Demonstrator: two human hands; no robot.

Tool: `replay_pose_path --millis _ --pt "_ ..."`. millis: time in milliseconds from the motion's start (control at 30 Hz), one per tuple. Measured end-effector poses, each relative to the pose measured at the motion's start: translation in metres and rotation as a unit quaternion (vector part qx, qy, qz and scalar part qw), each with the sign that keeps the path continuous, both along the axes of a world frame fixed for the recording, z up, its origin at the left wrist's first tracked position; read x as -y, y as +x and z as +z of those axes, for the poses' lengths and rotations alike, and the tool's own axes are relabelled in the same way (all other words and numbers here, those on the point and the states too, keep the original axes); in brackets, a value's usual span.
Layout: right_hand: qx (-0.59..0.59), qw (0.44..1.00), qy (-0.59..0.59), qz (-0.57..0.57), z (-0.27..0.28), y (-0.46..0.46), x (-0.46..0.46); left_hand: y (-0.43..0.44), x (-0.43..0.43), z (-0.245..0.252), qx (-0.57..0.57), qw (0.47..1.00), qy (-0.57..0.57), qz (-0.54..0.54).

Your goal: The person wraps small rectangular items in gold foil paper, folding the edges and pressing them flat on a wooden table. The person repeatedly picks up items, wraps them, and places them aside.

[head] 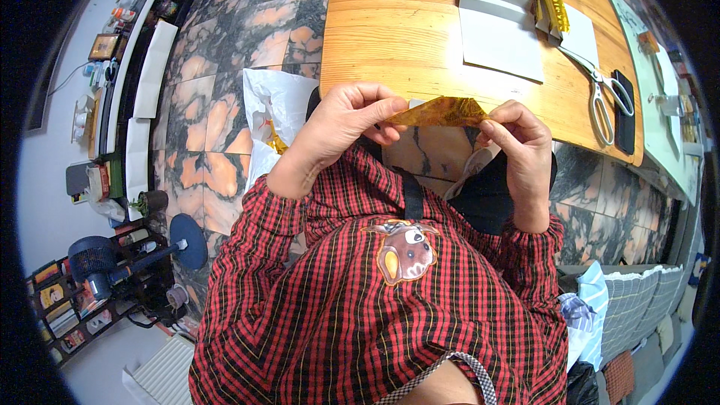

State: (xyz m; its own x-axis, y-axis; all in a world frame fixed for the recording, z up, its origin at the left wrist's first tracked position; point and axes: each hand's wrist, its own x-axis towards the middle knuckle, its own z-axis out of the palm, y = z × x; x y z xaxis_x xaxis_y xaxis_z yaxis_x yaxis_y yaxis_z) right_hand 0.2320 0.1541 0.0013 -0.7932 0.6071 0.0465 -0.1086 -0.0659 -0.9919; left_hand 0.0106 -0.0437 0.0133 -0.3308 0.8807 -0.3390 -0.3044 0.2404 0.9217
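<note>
A folded piece of gold foil paper [441, 112] is stretched between my two hands, just off the near edge of the wooden table [388, 22]. My left hand [360, 112] pinches its left tip between thumb and fingers. At the other tip, my right hand [517, 132] grips the foil with thumb and forefinger. The foil has a slanted, pointed outline and a creased upper right corner. A small white patch shows behind its upper left edge; I cannot tell what it is.
On the table lie white and grey sheets [498, 34], a stack of folded gold foil [554, 8], white-handled scissors [604, 98] and a black phone [624, 115]. A white plastic bag [275, 101] with gold foil inside is at the left. A blue fan [95, 264] stands farther left.
</note>
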Motion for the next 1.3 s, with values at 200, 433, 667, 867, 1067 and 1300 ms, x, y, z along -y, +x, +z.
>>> replay_pose_path --millis 200,433,667,867,1067,1300 --pt "0.025 0.996 0.078 0.023 0.008 0.007 -0.006 -0.004 -0.001 -0.001 -0.074 0.995 0.025 -0.058" --pt "0.049 0.995 0.081 -0.017 0.008 0.007 -0.006 -0.006 -0.002 0.008 -0.172 0.984 0.017 -0.047" --pt "0.06 0.996 0.008 0.059 0.004 0.012 -0.013 0.004 -0.005 0.011 -0.383 0.919 0.092 -0.018" --pt "0.04 0.967 -0.171 0.185 -0.003 0.013 -0.019 0.003 -0.006 0.009 -0.513 0.838 0.184 0.001" --pt "0.057 0.968 -0.18 0.164 -0.002 0.011 -0.014 0.001 -0.004 0.01 -0.546 0.813 0.202 0.013" --pt "0.117 0.989 0.068 0.066 0.006 0.012 0.002 0.005 -0.002 0.011 -0.539 0.827 0.155 0.042"
